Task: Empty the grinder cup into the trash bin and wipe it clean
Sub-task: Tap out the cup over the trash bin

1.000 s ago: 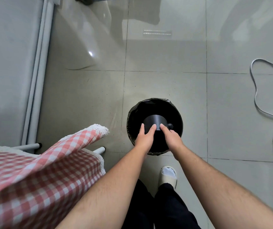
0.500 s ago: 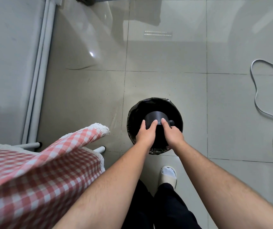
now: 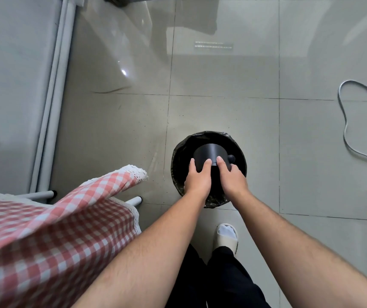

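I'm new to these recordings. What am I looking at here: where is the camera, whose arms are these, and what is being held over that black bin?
There is no machine here. A person wears one camera on their head, looking down at their own bare arms. The left hand and right hand together grip a black grinder cup over a bag-lined trash bin that stands on the tiled floor. Whether anything is falling out cannot be seen. A red checked tablecloth is at the left, and a white cable lies at the right.

Counted: one trash bin (image 3: 174, 165), one grinder cup (image 3: 209, 152), two hands, left hand (image 3: 197, 180) and right hand (image 3: 233, 180), one checked tablecloth (image 3: 44, 241), one white cable (image 3: 344, 130), one slipper (image 3: 227, 235), two white table legs (image 3: 42, 194).
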